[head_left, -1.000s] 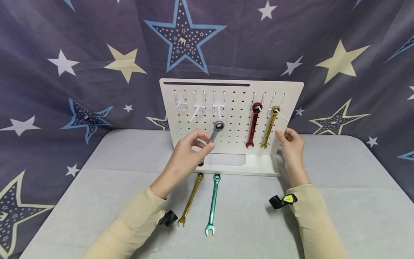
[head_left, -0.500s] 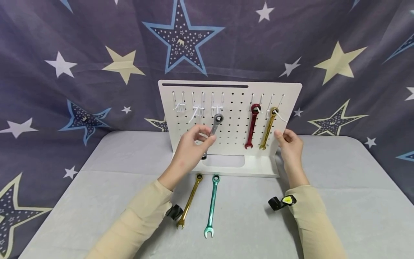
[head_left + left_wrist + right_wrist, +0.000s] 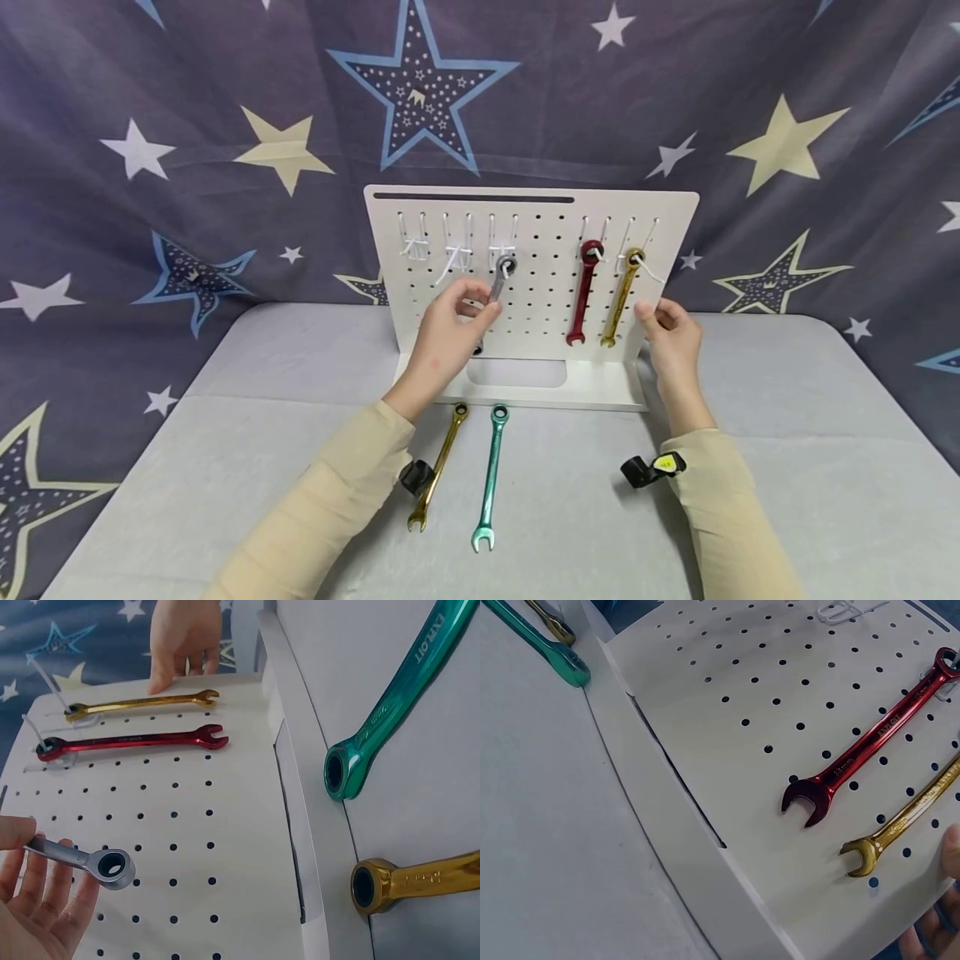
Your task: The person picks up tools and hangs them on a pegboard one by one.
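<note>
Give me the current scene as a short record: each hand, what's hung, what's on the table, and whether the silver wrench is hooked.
Left hand: pinches silver wrench
Right hand: holds pegboard by its right edge
Hung: red wrench, gold wrench
On table: green wrench, second gold wrench
Silver wrench status: upper ring at third hook from left; cannot tell whether hooked

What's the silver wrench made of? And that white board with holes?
Silver double-ring wrench: probably metal with a satin finish, going by its soft grey sheen.
Pegboard: its smooth, even white finish suggests painted metal or plastic; I can't tell which.
</note>
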Demonstrator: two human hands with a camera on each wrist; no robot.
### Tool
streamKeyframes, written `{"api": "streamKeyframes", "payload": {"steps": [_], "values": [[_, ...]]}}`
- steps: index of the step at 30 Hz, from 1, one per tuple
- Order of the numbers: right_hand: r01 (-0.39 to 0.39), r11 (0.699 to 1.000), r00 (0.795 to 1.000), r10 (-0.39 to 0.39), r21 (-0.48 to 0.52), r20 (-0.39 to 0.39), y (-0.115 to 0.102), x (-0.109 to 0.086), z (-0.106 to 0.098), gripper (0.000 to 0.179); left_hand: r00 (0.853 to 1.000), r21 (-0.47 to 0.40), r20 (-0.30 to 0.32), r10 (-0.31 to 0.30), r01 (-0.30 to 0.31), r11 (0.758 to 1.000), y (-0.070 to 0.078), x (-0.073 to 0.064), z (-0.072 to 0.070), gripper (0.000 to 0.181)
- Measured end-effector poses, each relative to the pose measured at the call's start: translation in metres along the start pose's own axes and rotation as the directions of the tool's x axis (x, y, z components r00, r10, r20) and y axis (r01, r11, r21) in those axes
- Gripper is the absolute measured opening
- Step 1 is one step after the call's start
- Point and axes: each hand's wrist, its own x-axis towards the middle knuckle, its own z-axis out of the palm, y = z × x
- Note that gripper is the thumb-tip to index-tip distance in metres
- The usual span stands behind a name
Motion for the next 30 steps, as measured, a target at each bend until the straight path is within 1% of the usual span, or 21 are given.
{"api": "streamKeyframes", "payload": {"steps": [7,16,24,30], "values": [[-0.003,1.000,1.000,0.003,-0.007,-0.002,0.001,-0.001,0.000,0.043,0.999,0.006,-0.024,-0.034,0.035,0.999,-0.005,0.010,0.002,0.018],[-0.002,1.000,1.000,0.002,-0.006,0.011,-0.001,-0.001,-0.001,0.046,0.998,0.005,-0.034,-0.060,0.061,0.998,-0.009,0.019,0.005,0.019],[0.010,1.000,1.000,-0.010,-0.001,0.002,0.000,0.000,0.000,0.043,0.997,-0.005,-0.039,-0.074,0.073,0.997,-0.012,0.024,0.007,0.022],[0.014,1.000,1.000,-0.014,-0.005,-0.001,0.001,0.001,0.000,0.043,0.997,-0.010,-0.042,-0.066,0.065,0.998,-0.015,0.027,0.009,0.023]]}}
